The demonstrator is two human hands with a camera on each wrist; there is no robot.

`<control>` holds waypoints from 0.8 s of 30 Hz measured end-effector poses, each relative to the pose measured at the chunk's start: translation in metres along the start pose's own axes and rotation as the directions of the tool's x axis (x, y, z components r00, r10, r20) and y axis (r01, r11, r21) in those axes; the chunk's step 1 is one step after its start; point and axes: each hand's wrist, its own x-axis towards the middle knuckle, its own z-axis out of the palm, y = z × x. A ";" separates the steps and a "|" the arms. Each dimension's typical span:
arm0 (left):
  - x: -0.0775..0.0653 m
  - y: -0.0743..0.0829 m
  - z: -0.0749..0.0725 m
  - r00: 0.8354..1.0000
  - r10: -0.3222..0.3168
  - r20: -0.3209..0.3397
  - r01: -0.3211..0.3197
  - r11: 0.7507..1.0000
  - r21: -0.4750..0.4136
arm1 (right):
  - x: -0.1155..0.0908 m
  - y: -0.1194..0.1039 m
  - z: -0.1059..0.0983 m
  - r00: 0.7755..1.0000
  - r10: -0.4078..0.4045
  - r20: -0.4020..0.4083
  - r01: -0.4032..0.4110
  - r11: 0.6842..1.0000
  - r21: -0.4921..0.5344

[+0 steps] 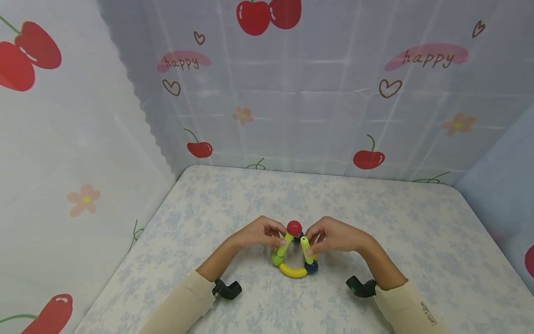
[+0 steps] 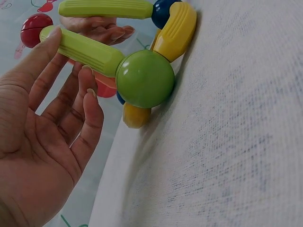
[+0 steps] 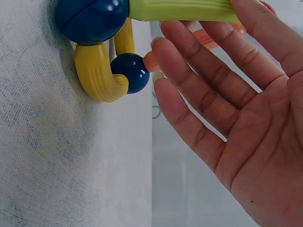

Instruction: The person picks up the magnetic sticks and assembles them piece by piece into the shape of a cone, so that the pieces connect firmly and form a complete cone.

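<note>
On the table stands a toy frame of ball joints and rods. Curved yellow rods (image 1: 293, 271) link a green ball (image 2: 146, 78), a near blue ball (image 1: 311, 267) and a far blue ball (image 3: 131, 73) at its base. My left hand (image 1: 263, 232) pinches the straight light-green rod (image 2: 87, 49) rising from the green ball to a red ball (image 1: 294, 228) on top. An orange rod (image 3: 207, 39) slants up from the far blue ball. My right hand (image 1: 333, 235) pinches another light-green rod (image 1: 305, 246) standing on the near blue ball; its upper end is bare.
A pale blue-patterned cloth covers the table (image 1: 233, 197). Cherry-printed curtains (image 1: 292, 106) hang behind and at both sides. Each sleeved wrist carries a black camera mount, one at the left (image 1: 227, 290) and one at the right (image 1: 361, 287).
</note>
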 end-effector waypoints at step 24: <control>0.002 0.000 0.007 0.999 0.026 0.027 -0.026 0.999 -0.026 | 0.004 0.002 0.002 0.998 0.052 -0.019 -0.053 0.998 -0.039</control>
